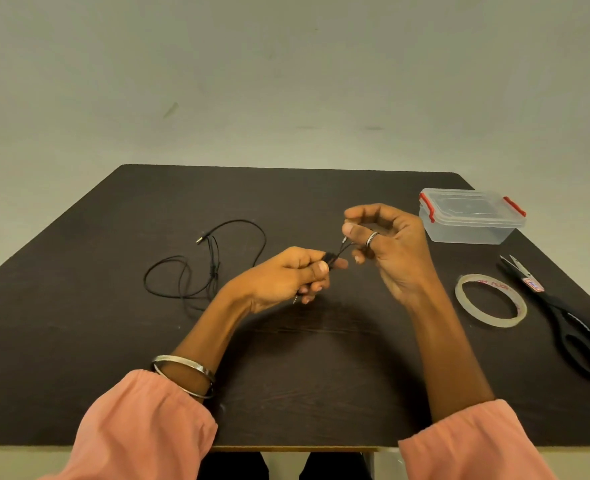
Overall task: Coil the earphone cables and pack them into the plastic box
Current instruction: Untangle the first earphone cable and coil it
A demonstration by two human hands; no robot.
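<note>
A black earphone cable (335, 256) is bunched into a small coil above the middle of the dark table (113, 341). My left hand (286, 278) grips the coil between thumb and fingers. My right hand (387, 244) holds the cable's loose end just to the right, its fingers curled, and a small metal plug sticks out near them. A second black earphone cable (210, 261) lies loose and uncoiled on the table to the left. The clear plastic box (472, 216) with red clips stands at the back right, its lid on.
A roll of clear tape (491, 301) lies flat on the right of the table. Black scissors (567, 317) lie beside it near the right edge. A plain wall stands behind the table.
</note>
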